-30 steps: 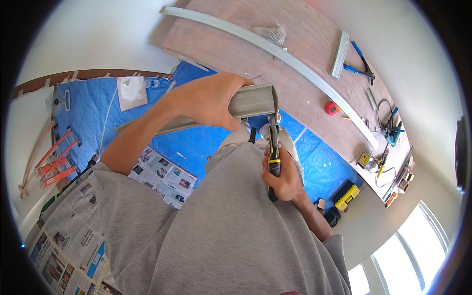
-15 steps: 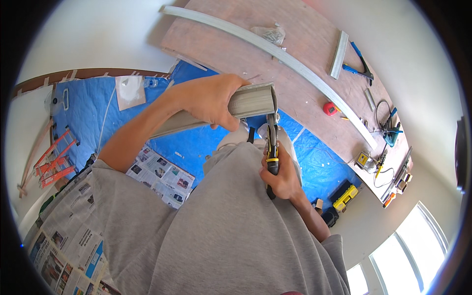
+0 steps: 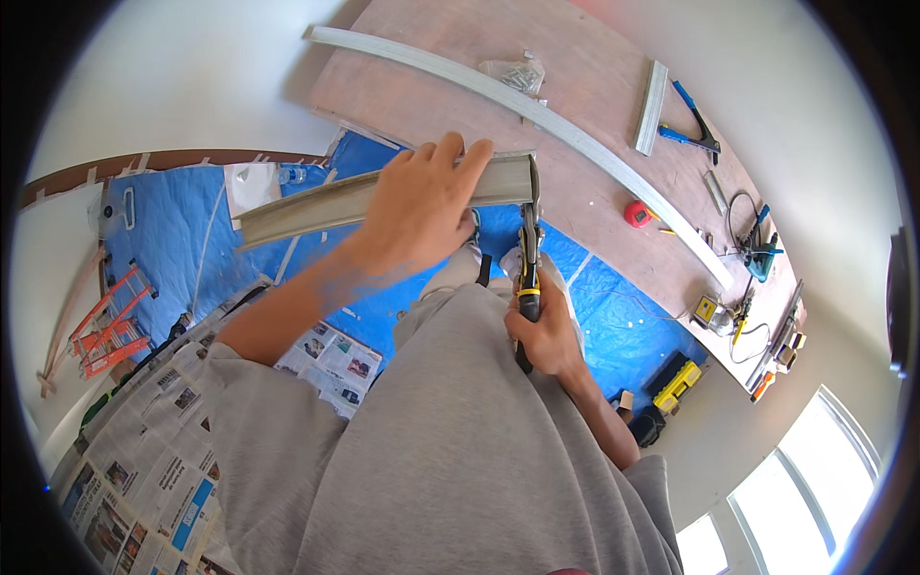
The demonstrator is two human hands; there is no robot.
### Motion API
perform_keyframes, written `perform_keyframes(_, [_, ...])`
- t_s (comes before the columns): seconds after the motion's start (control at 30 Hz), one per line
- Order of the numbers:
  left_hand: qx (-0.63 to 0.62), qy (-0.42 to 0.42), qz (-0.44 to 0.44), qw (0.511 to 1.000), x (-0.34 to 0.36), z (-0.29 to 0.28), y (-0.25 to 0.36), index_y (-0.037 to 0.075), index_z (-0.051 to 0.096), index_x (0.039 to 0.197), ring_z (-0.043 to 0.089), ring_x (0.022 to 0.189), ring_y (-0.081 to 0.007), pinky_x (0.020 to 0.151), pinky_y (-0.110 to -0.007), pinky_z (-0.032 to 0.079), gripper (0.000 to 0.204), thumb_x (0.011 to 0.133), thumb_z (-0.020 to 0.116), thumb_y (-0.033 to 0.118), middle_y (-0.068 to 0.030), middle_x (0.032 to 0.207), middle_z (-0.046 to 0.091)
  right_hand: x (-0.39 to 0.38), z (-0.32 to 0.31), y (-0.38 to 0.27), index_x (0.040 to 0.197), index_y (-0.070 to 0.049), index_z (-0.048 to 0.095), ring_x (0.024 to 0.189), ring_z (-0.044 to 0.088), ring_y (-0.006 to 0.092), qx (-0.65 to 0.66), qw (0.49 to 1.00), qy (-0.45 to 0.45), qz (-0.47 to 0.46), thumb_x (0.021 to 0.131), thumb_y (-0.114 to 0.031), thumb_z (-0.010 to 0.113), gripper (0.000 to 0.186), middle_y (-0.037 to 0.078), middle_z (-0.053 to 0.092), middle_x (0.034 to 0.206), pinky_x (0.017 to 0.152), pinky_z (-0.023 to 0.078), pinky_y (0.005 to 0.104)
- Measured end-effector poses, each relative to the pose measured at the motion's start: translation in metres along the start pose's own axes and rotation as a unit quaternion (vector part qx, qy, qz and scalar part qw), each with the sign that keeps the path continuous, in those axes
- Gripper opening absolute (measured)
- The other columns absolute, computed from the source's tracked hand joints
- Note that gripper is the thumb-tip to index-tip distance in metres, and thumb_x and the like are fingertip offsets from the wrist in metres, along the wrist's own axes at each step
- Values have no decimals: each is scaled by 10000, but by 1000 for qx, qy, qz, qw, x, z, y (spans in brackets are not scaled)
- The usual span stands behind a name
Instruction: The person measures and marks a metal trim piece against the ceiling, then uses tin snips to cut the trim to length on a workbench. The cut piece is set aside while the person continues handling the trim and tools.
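Observation:
A long metal channel hangs in front of me above the floor, its right end close to the workbench edge. My left hand lies across it near that end, the fingers reaching over the far edge; the thumb is hidden. My right hand is closed around the black and yellow handles of a pair of tin snips. The snips point away from me, and their jaws meet the channel's right end at its near corner. How far the blades reach into the metal is hidden.
On the workbench lie a long metal strip, a bag of fasteners, a short channel, a blue-handled tool and a red tape measure. Blue sheeting covers the floor. An orange ladder stands left.
My left hand has shifted its hold, the fingers now crossing over the channel. The channel's far-left end has come into view and tilts less. The snips stay at its right end.

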State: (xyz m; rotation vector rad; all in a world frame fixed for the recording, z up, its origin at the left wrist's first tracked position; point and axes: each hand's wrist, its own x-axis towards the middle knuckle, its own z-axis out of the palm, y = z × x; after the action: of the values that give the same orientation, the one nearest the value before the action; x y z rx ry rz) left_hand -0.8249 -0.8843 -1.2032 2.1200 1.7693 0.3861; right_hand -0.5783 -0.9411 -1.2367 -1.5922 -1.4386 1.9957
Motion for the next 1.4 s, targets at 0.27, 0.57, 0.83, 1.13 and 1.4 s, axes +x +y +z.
perform_keyframes(0.27, [-32,-4,-30,999,-2,20,7,19,515,1249,697,937,-366,752,-465,560,597,734,814,70,-175,1054,660,-1,-1,-1,1111,2,527,752,532,260,-24,999,-6,-46,766,-150,675,405,123,549,807,740,455,398])
perform_keyframes(0.57, [-47,-41,3,998,-4,-3,8,11,516,1194,699,810,-426,703,-495,556,536,752,801,111,-212,944,693,-1,-10,1,1148,13,491,743,565,331,-89,994,-16,-59,748,-149,679,471,189,566,804,737,470,451])
perform_keyframes(0.83, [-71,-94,1,993,-1,-11,8,-19,524,1151,695,803,-441,711,-507,551,493,758,793,108,-242,858,690,-4,-14,0,1117,40,489,660,550,288,-102,992,-18,-74,743,-118,681,449,160,549,702,656,461,436])
perform_keyframes(1.13, [-167,-132,-6,977,6,-24,10,-57,575,1123,693,794,-456,700,-504,536,446,737,754,77,-278,799,676,-2,-20,4,1080,40,548,650,498,167,-68,994,4,-89,731,-84,676,392,96,535,692,605,430,355])
perform_keyframes(1.4, [-187,-134,-1,973,7,-34,12,-93,591,1156,700,780,-451,719,-473,554,480,746,755,94,-285,822,697,3,-25,7,1072,32,537,652,543,231,-84,990,0,-109,733,-83,675,383,135,556,709,639,465,388])
